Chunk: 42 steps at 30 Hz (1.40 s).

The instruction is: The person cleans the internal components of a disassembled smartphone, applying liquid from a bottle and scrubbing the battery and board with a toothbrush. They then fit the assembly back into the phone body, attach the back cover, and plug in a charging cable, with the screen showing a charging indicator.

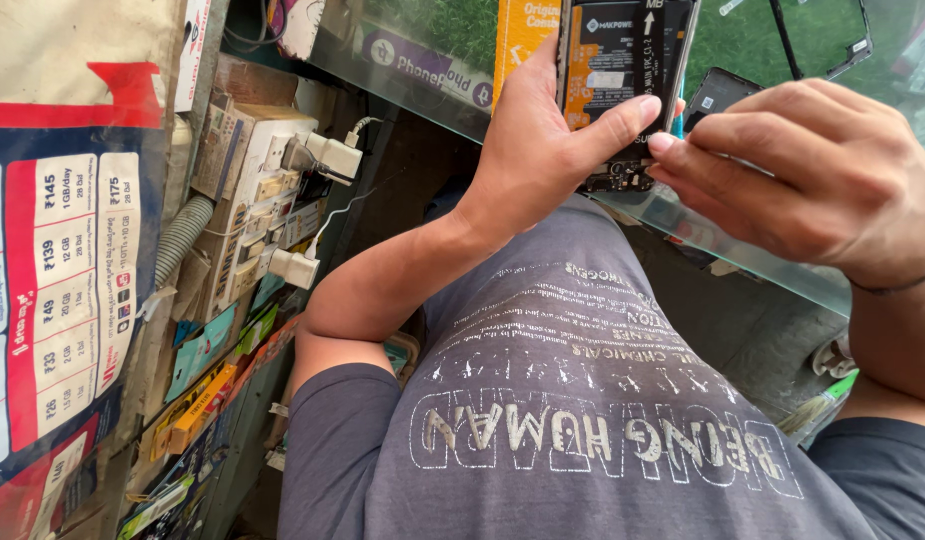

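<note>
Grey shirt (582,440) nearest; glass counter (742,250) ahead, wall chargers (332,155) left.

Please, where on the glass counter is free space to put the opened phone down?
The glass counter shows a bare strip along its near edge, below the right hand. Further in it is crowded: the opened phone in the left hand, another dark phone, an orange box.

Opened phone (622,70) above glass counter (742,250), chargers (322,160) far left.
</note>
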### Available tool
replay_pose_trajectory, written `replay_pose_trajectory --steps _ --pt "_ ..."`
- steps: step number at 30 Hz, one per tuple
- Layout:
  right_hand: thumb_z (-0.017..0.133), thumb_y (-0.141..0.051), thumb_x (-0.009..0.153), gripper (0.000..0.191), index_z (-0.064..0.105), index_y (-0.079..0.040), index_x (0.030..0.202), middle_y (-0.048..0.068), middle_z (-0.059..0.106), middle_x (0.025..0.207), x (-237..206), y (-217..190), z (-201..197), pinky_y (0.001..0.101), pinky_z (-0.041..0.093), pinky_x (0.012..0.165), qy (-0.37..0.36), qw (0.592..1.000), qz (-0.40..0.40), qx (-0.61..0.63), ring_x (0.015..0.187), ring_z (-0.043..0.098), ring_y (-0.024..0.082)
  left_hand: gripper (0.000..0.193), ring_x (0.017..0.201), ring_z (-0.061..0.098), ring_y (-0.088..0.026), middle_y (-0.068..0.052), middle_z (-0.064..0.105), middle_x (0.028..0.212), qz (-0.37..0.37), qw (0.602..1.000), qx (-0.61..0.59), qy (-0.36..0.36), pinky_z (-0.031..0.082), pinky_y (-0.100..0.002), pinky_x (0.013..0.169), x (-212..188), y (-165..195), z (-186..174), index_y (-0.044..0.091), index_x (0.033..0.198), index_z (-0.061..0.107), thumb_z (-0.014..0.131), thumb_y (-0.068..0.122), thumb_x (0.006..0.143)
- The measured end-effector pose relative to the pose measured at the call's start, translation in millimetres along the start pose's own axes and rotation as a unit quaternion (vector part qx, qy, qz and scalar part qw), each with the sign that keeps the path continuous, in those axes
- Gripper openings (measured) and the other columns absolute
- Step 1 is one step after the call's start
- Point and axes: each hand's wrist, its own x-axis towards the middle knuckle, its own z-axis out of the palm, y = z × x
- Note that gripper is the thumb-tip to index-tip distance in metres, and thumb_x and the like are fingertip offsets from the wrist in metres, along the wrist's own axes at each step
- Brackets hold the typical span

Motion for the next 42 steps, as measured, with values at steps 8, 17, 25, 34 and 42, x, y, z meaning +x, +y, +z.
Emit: replay_pose_trajectory --steps 8,17,25,34,42 --pt "0.085 -0.007 0.074 0.03 0.079 0.003 0.102 0.007 0.066 0.088 4 -2 -6 0.0335 0.057 0.069 -0.011 0.997 -0.063 -0.043 0.077 0.067 0.022 0.033 0.098 0.077 -0.015 -0.011 0.077 0.105 -0.003 0.999 -0.038 -0.01 0.063 -0.03 0.093 0 1 3 -0.001 0.127 0.057 0.075 0.008 0.1" --pt "0.079 -0.005 0.079 0.025 0.079 0.003 0.103 0.005 0.064 0.088 1 -3 -2 0.0328 0.058 0.073 0.006 0.992 -0.095 -0.088 0.078 0.065 0.019 0.031 0.097 0.076 -0.014 -0.011 0.077 0.105 0.005 1.0 -0.026 -0.005 0.063 -0.029 0.092 1 3 5 -0.001 0.126 0.058 0.075 0.007 0.101" --pt "0.081 -0.016 0.084 0.03 0.08 0.003 0.107 0.007 0.063 0.097 -7 0 8 0.0313 0.057 0.073 0.026 0.978 -0.138 -0.156 0.082 0.061 0.02 0.029 0.098 0.076 -0.015 -0.011 0.077 0.106 -0.004 1.0 -0.006 0.011 0.064 -0.031 0.093 5 0 2 -0.001 0.122 0.06 0.075 0.008 0.099" --pt "0.074 -0.01 0.087 0.009 0.075 -0.001 0.089 0.005 0.061 0.089 -8 3 14 0.0285 0.053 0.071 0.023 0.949 -0.201 -0.243 0.077 0.06 0.017 0.026 0.098 0.076 -0.015 -0.011 0.077 0.106 -0.007 0.999 -0.036 -0.018 0.064 -0.032 0.095 5 -7 1 0.0 0.125 0.062 0.071 0.008 0.102" --pt "0.072 -0.007 0.088 0.007 0.074 -0.001 0.086 0.003 0.057 0.084 -7 12 20 0.0272 0.049 0.069 0.025 0.935 -0.256 -0.242 0.078 0.058 0.016 0.025 0.098 0.076 -0.015 -0.009 0.077 0.106 -0.006 1.0 -0.021 -0.005 0.064 -0.033 0.094 4 -12 1 0.001 0.123 0.062 0.071 0.009 0.102"
